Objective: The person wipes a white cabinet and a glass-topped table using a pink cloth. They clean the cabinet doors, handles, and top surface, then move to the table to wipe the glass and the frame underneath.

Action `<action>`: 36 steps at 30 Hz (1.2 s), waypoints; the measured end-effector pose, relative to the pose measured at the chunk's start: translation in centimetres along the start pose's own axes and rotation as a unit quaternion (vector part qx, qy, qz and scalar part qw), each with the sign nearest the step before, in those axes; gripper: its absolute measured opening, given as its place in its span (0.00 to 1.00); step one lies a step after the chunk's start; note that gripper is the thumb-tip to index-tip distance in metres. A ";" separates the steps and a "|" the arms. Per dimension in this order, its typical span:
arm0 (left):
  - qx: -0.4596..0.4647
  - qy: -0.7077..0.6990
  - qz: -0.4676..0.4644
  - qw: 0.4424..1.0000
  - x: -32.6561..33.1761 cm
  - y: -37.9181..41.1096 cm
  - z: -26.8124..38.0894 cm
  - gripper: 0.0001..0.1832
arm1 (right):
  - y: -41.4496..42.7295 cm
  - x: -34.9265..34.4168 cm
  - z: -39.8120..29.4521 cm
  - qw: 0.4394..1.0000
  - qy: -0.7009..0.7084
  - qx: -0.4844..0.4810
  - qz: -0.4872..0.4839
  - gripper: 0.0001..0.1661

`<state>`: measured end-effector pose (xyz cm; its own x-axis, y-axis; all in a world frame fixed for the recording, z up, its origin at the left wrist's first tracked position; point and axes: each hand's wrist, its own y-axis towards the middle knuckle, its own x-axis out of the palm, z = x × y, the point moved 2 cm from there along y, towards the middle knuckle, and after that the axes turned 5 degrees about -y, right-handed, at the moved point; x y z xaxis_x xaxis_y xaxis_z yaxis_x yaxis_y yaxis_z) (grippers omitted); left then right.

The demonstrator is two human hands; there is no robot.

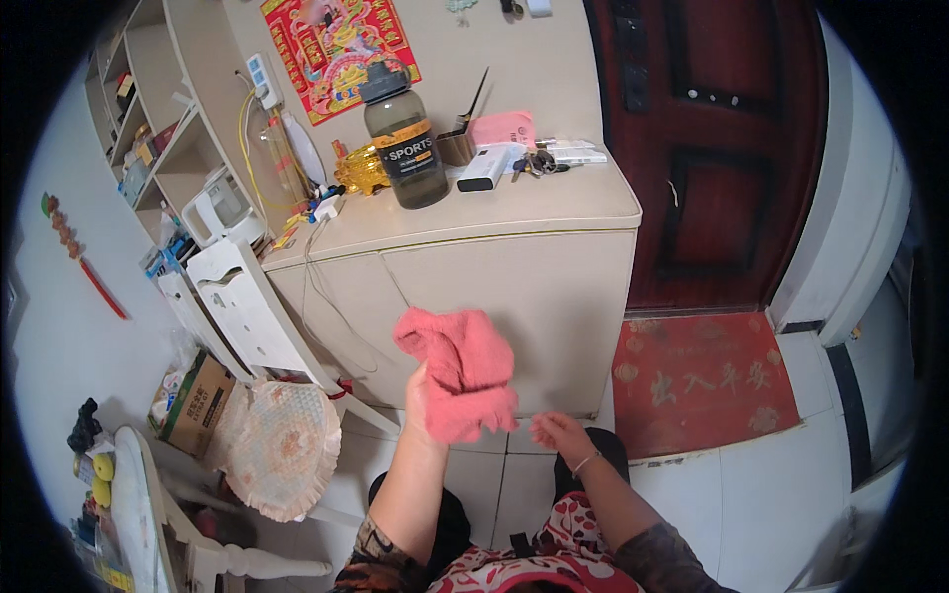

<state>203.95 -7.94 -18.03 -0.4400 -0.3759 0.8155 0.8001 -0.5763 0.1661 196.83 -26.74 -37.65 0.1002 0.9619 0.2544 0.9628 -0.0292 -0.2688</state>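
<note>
A pink terry cloth (467, 356) hangs bunched in my left hand (417, 404), in front of the cabinet's doors. The cloth covers most of that hand's fingers. My right hand (560, 434) is to the right of the cloth and apart from it, low over the floor, its fingers curled in with nothing seen in them. Beyond both hands stands the beige cabinet (511, 289). On its top are a large grey sports bottle (408, 148), a golden ornament (361, 170), a white power bank (483, 169) and a bunch of keys (537, 163).
To the left, a white chair (245, 311) has a quilted seat cushion (285, 445), with a cardboard box (196, 404) beside it. A round table (137, 504) edges in at lower left. A red doormat (700, 385) lies before the dark red door (712, 163). A cable (315, 289) dangles down the cabinet front.
</note>
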 end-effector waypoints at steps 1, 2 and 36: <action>-0.010 -0.063 0.018 0.998 0.3 -0.4 -0.2 0.19 | -0.9 0.9 -0.6 1.000 0.014 0.021 0.000 0.19; -0.022 -0.125 0.035 0.991 0.4 -0.7 -0.2 0.20 | -1.6 1.8 -1.2 0.999 0.029 0.041 0.002 0.21; -0.032 0.592 -0.032 0.805 -7.7 -8.8 -6.4 0.16 | -5.5 -0.5 -28.9 0.823 -0.195 -0.428 0.318 0.11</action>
<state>197.68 -4.65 -29.33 -0.5897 -0.7500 -0.2996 0.7544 -0.6440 0.1270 198.70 -34.87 -9.47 0.7245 0.6876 -0.0473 0.5877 -0.5804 0.5637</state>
